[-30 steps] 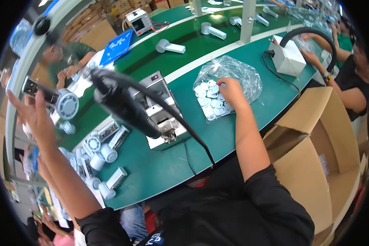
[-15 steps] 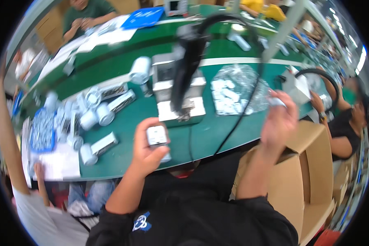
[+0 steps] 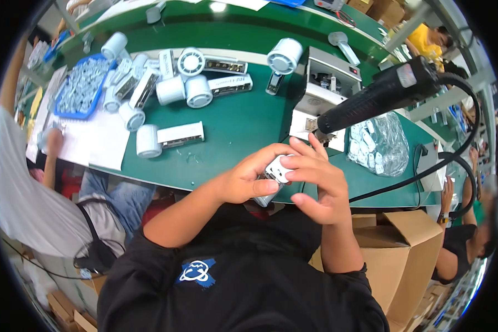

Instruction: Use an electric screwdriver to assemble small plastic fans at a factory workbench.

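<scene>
My left hand [image 3: 240, 178] is closed around a small pale-grey plastic housing [image 3: 267, 197], held above the table's front edge. A white end piece [image 3: 276, 169] with small dark openings sits at its upper end. My right hand [image 3: 325, 182] reaches over from the other side, fingers spread and thumb apart. Its fingertips touch or lie very close to the white end piece; whether a small part sits under them cannot be seen. Just beyond my right hand is the tip end of a black electric screwdriver [image 3: 379, 97].
A metal-cased machine [image 3: 327, 77] stands behind the screwdriver. Right of it lies a clear bag of white parts [image 3: 379, 145]. Several grey round-headed units [image 3: 198, 91] and a blue tray [image 3: 86, 88] occupy the left. An open cardboard box [image 3: 390, 257] stands below; co-workers sit on both sides.
My right hand has come left from near the bag to the housing in my left hand; the small pale piece it pinched is no longer distinguishable. The view has swung right.
</scene>
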Tool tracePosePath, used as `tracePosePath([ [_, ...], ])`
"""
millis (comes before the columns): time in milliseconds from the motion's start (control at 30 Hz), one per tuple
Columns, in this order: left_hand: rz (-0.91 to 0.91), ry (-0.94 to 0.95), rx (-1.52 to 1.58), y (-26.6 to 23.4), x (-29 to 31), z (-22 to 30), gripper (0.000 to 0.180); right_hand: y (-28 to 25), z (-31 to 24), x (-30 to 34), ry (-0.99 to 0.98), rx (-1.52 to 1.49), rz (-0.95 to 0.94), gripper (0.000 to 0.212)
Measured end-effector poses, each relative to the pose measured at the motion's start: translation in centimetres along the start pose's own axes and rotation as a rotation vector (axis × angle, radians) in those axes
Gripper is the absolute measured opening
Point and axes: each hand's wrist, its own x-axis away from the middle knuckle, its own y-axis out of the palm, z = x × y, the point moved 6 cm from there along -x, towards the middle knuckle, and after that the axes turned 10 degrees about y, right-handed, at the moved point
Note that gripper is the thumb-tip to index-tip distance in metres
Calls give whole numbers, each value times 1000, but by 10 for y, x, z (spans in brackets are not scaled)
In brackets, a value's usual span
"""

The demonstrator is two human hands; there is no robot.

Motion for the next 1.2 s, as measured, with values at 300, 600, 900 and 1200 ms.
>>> tracePosePath([
  [300, -43, 14, -85, 1, 0, -7, 55, -16, 2, 0, -228, -127, 265, 19],
  [600, 21, 153, -454, 14, -17, -24, 60, -88, 18, -73, 83, -529, 409, 48],
  [900, 47, 227, -550, 19, -14, -21, 64, -99, 24, -59, 93, -606, 572, 24],
  [1200, 49, 266, -574, 20, -16, -24, 64, -88, 33, -55, 187, -557, 473, 24],
])
